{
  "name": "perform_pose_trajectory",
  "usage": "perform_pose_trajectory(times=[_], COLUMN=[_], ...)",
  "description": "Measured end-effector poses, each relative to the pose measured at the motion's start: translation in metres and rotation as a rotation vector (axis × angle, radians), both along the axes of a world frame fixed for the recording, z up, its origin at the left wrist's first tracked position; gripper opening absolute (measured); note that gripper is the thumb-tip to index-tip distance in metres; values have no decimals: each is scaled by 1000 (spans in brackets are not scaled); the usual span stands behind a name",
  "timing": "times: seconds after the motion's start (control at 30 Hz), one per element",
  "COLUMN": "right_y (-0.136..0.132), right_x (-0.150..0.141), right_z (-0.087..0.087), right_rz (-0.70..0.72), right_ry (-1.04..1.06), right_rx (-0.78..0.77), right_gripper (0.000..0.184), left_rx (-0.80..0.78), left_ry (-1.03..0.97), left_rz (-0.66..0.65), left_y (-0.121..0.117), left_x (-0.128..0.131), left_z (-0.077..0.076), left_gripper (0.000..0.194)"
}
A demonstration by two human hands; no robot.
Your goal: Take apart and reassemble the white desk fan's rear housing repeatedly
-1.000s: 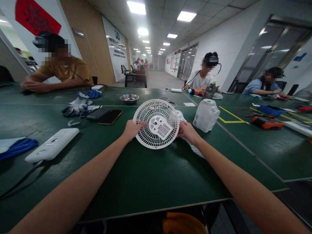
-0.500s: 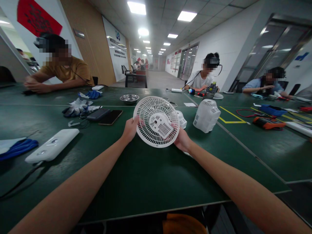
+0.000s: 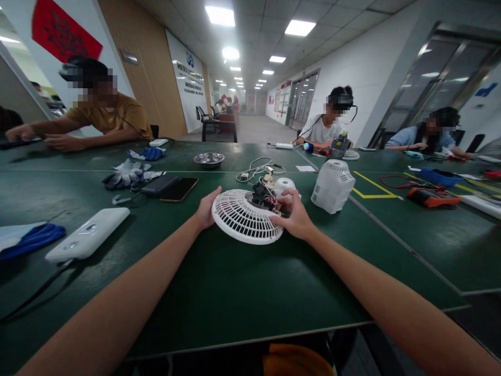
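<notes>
I'm holding the white fan grille point(image 3: 242, 222) low over the green tabletop point(image 3: 250, 292), and it is lying tilted, with a dark motor point(image 3: 261, 196) and its wiring sitting on top. My left hand point(image 3: 206, 210) is clamping the grille's left rim, its fingers mostly hiding underneath. My right hand point(image 3: 298, 215) is closing on the right edge beside the motor, thumb on the rim; the curled fingers are covering some wires, so I'm not making out exactly what they are touching. The round white part point(image 3: 285, 185) behind them is showing only partly, and the grille is hiding its own underside. Bare green surface is stretching between my forearms down to the near edge, where an orange thing point(image 3: 297, 360) is being cut off by the view. The white housing point(image 3: 333, 187) is standing to the right, apart from the grille, while a pale cable point(image 3: 258, 168) is looping behind it and a metal bowl point(image 3: 209, 160) is sitting farther back. The wall sign point(image 3: 190, 73) is carrying a logo and lettering too small for me to read, and the marks on the white power bank point(image 3: 88, 234) are not resolving either.
</notes>
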State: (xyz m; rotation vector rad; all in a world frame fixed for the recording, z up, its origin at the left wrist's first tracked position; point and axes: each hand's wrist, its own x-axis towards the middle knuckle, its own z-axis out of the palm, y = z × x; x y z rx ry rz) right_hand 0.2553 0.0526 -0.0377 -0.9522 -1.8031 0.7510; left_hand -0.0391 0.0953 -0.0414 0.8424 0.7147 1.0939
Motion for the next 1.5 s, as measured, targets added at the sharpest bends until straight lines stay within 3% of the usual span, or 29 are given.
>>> perform_pose_trajectory(times=[0.13,0.27,0.33,0.47,0.6,0.73,0.9,0.97,1.03,1.13,1.2,1.33,1.5], right_y=[0,3,7,21,38,48,50,49,48,44,39,28,24], right_x=[4,9,12,22,39,49,48,45,42,35,30,20,15], right_z=[1,4,3,2,-3,-11,-12,-9,-6,0,4,7,5], right_rz=[-34,3,2,-242,-480,-489,-512,-564,-551,-344,-186,-56,-64], right_ry=[-178,-266,-273,-269,-374,-449,-327,-136,173,610,738,726,569], right_rx=[100,145,181,327,397,272,72,-45,-220,-548,-679,-718,-561], right_gripper=[77,78,68,50,65,87,91,86,68,38,34,39,48], left_rx=[-50,-87,-110,-100,-49,-6,32,31,30,31,27,29,48], left_ry=[18,104,146,189,225,274,302,309,319,333,333,332,344], left_rz=[27,-19,14,123,155,164,183,172,168,162,167,186,188], left_y=[-1,7,11,15,15,16,16,16,16,15,13,9,11], left_x=[2,4,5,8,9,8,9,9,8,8,9,12,10], left_z=[2,-3,-6,-10,-13,-16,-17,-17,-16,-14,-12,-9,-12], left_gripper=[26,21,19,16,14,15,15,15,16,16,15,15,15])
